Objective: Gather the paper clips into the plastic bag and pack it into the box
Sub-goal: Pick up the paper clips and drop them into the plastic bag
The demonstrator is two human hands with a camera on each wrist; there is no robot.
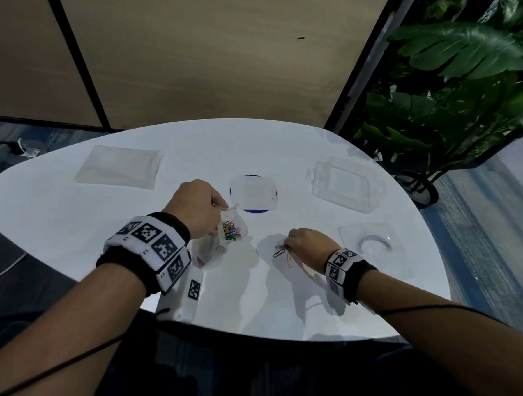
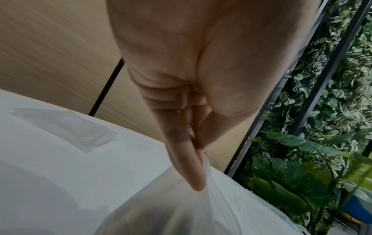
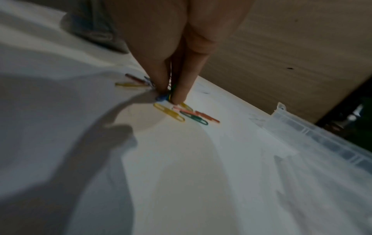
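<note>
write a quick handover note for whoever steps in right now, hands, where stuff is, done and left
Left hand: pinches the top of the plastic bag, holding it up off the table.
Right hand: fingertips pinching loose paper clips on the table.
Done: many coloured clips already in the bag.
Left: several clips still lie around the right fingertips; bag them, then pack the bag into the clear box, far right on the table.

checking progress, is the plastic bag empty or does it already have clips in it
Partly filled: a bunch of coloured paper clips shows through the plastic bag, which the left hand pinches at its top. More clips lie on the table.
</note>
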